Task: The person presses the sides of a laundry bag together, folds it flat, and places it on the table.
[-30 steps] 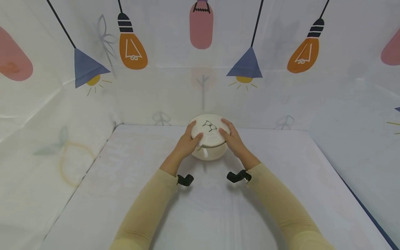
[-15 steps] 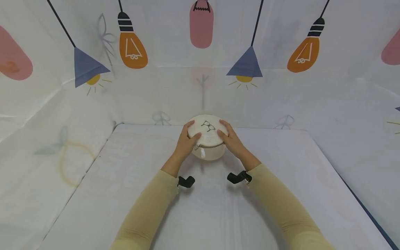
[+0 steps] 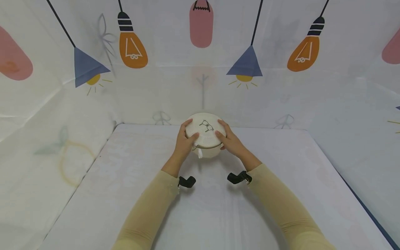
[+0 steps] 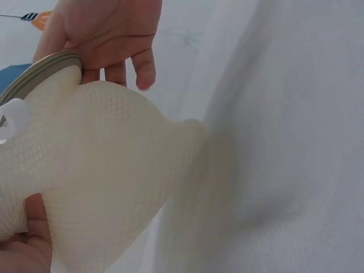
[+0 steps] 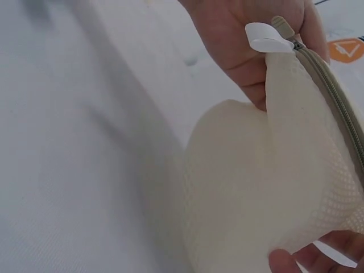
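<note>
Your left hand (image 3: 185,140) and right hand (image 3: 230,141) flank the mesh bag (image 3: 207,137) equally near, fingers clamped on either side of its round top, by mid far edge of the counter (image 3: 204,211).

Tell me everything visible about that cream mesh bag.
The cream mesh bag looks soft, with a dark line drawing on its round face, a beige zip along that face's edge and a white loop tab. Its drawn face tilts up; the left hand and right hand grip opposite sides. Whether it touches the table is unclear.
</note>
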A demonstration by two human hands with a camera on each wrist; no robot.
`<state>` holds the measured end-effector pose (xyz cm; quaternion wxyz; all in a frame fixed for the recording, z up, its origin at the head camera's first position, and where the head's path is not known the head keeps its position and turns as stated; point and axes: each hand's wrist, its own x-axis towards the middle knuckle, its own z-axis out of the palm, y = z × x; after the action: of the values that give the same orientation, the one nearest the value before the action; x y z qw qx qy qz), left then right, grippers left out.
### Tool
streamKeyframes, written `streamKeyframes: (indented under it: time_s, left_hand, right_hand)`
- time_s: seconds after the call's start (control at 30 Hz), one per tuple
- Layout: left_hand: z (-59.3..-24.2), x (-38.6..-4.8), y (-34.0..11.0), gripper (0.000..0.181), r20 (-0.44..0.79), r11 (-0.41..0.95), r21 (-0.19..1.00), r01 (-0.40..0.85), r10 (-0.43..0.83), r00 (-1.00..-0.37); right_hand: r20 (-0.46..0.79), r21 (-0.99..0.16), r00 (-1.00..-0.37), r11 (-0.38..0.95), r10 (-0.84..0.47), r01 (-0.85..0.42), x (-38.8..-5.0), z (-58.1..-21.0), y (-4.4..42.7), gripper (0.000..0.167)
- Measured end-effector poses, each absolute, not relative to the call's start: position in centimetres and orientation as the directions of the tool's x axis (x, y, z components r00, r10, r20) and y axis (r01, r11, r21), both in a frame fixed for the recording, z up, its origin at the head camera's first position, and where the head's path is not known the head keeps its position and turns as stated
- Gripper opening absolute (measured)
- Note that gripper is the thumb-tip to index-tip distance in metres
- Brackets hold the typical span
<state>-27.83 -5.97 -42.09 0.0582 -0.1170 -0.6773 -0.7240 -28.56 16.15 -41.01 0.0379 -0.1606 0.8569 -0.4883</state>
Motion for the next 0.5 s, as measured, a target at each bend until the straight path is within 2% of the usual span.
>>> streamKeyframes:
  time_s: [0.23, 0.5]
  left_hand:
    - [-42.07, -27.62, -5.89, 0.064, 0.229, -0.106, 0.97, 0.22, 0.085, -0.97]
    - [-42.27, -27.66, -5.83, 0.07, 0.157, -0.111, 0.984, 0.138, 0.191, -0.969]
  right_hand:
    - [0.091, -0.894, -0.947, 0.395, -0.307, -0.213, -28.62, -41.14, 15.91, 0.065]
    - [0.113, -0.977, -0.961, 0.146, -0.252, -0.153, -28.63, -41.14, 15.87, 0.06]
